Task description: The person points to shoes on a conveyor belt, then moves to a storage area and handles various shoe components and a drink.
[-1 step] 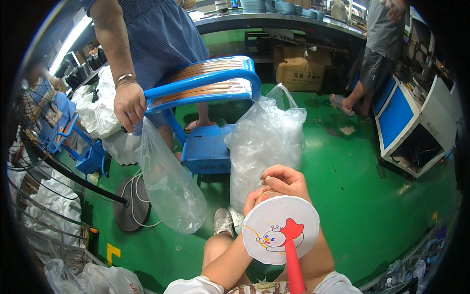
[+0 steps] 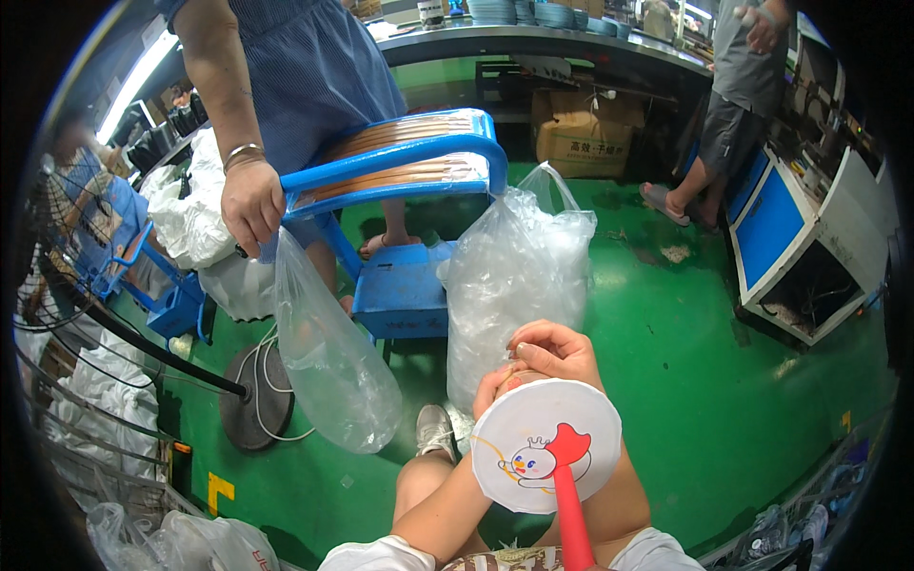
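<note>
A toy like a rattle drum is in front of me, with a round white face and a snowman cartoon. Its red handle runs down to my body at the lower edge. A thin yellow cord shows at the left of the face. Beyond the toy's far edge, my left hand is closed, its fingertips partly hidden. My right hand bends in a pinch close beside it. What the fingers hold is too small to make out; a brownish-orange patch lies between them.
A blue cart carries wooden sticks; a co-worker's hand rests at its left end. Clear plastic bags hang at the left and right. A fan base with cables stands left. A cabinet stands right.
The person at the far right has lowered a hand slightly. My hands and the toy show almost no movement.
</note>
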### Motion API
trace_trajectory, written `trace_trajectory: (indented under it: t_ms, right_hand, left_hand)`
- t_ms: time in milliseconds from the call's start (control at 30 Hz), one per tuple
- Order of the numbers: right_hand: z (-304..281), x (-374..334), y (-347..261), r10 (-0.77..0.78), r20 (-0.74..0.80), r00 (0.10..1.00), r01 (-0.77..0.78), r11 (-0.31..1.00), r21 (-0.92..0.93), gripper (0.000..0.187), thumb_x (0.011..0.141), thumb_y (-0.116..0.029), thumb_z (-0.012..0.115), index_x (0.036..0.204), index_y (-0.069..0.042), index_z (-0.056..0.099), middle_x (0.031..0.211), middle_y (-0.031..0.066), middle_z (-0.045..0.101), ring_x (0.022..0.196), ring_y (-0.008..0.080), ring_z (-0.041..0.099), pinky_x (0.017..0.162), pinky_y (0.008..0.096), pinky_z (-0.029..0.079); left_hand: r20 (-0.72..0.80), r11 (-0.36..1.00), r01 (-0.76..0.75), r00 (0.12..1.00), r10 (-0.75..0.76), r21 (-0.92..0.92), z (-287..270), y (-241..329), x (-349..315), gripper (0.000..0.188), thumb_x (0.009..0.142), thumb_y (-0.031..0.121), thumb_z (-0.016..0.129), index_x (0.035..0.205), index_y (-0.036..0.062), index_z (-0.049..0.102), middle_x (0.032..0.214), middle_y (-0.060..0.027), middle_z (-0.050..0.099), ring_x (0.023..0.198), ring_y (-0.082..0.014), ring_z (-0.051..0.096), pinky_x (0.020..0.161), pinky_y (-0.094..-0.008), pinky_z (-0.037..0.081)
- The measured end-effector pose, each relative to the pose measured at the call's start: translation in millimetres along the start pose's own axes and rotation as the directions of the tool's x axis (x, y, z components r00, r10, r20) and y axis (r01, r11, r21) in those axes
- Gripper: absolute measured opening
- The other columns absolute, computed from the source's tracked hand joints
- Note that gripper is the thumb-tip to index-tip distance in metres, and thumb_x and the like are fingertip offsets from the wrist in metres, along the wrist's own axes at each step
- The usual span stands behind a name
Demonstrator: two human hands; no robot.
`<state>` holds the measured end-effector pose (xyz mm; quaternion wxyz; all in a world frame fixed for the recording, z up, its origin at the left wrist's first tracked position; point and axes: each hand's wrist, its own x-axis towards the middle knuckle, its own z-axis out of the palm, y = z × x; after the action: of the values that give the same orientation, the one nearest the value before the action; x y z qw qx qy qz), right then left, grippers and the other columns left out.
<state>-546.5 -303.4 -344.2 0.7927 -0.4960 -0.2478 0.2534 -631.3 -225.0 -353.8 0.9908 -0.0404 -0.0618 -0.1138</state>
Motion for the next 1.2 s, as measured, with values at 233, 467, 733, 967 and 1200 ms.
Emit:
trace_trajectory:
  t_ms: [233,467,733,967,1200]
  right_hand:
    - [3,-2,-2,0.124,0.000,0.992,-0.124,0.986,0.109,0.012,0.081,-0.009,0.055,0.085,0.001,0.058,0.072,0.0042,0.058,0.064,0.0079,0.055,0.058,0.0192,0.043]
    - [1,-1,0,0.162,-0.057,0.985,-0.162,0.987,0.008,0.017,0.083,-0.015,0.053,0.085,0.001,0.059,0.071,0.0038,0.058,0.064,0.0069,0.053,0.056,0.0193,0.042]
    - [9,0,8,0.105,-0.147,0.983,-0.096,0.993,0.069,0.019,0.082,-0.017,0.055,0.083,0.002,0.059,0.073,0.0033,0.058,0.064,0.0069,0.053,0.056,0.0202,0.042]
    - [-8,6,27,0.095,-0.143,0.985,-0.088,0.994,0.059,0.017,0.082,-0.015,0.056,0.084,0.002,0.060,0.073,0.0026,0.060,0.065,0.0062,0.053,0.056,0.0192,0.043]
    - [-12,8,41,0.017,-0.111,0.994,-0.012,0.999,0.049,0.016,0.079,-0.009,0.057,0.089,0.003,0.059,0.080,0.0051,0.061,0.070,0.0085,0.055,0.062,0.0209,0.046]
  left_hand:
    - [-0.173,0.997,-0.056,0.983,0.065,0.061,5,-3,4,0.023,0.080,0.024,0.038,0.091,0.0085,0.050,0.081,-0.0061,0.056,0.080,-0.0187,0.057,0.071,-0.0295,0.047]
    - [-0.005,0.970,-0.034,0.999,0.034,-0.240,9,-7,11,0.023,0.080,0.025,0.037,0.091,0.0087,0.050,0.083,-0.0056,0.055,0.082,-0.0188,0.057,0.074,-0.0301,0.046]
    - [-0.097,0.995,-0.075,0.993,0.069,-0.060,1,-4,14,0.023,0.080,0.026,0.039,0.090,0.0095,0.050,0.082,-0.0048,0.055,0.081,-0.0183,0.056,0.073,-0.0304,0.046]
    - [-0.153,0.996,-0.093,0.984,0.090,-0.008,2,-7,16,0.023,0.081,0.028,0.040,0.089,0.0103,0.051,0.082,-0.0040,0.055,0.080,-0.0179,0.056,0.071,-0.0307,0.046]
    - [-0.235,0.990,-0.134,0.962,0.142,0.047,-4,-5,15,0.022,0.081,0.029,0.041,0.088,0.0110,0.051,0.081,-0.0033,0.055,0.079,-0.0175,0.055,0.070,-0.0310,0.045]
